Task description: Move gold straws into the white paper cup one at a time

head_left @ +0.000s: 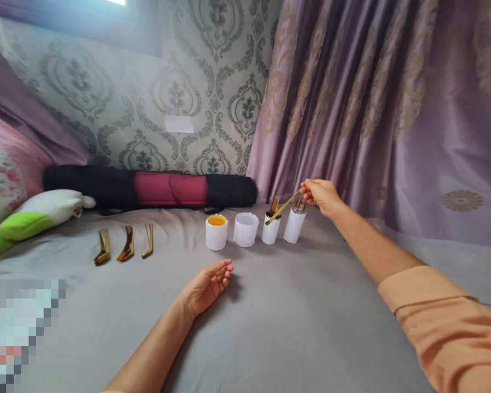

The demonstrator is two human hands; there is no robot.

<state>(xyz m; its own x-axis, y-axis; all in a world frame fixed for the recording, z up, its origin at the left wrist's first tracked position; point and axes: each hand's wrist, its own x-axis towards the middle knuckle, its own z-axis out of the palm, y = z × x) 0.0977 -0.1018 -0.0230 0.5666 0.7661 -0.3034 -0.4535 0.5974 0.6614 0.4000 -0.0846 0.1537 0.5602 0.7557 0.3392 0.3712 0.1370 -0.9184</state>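
Note:
My right hand point(322, 195) is closed in a pinch on a thin gold utensil point(281, 209), whose far end slants down over the third white cup point(270, 228). That cup holds a few gold utensils. The fourth white cup point(294, 224), right under my hand, also holds metal pieces. Further left stand an empty white cup point(245, 229) and a white cup with an orange inside point(216, 232). My left hand point(208, 286) lies on the grey sheet point(294, 316), palm up, fingers loosely apart, holding nothing.
Three gold utensils point(125, 244) lie in a row on the sheet at the left. A black and maroon roll bag point(155, 188) runs along the patterned wall. A green and white plush toy point(36, 215) lies far left. Purple curtains point(372, 109) hang at the right.

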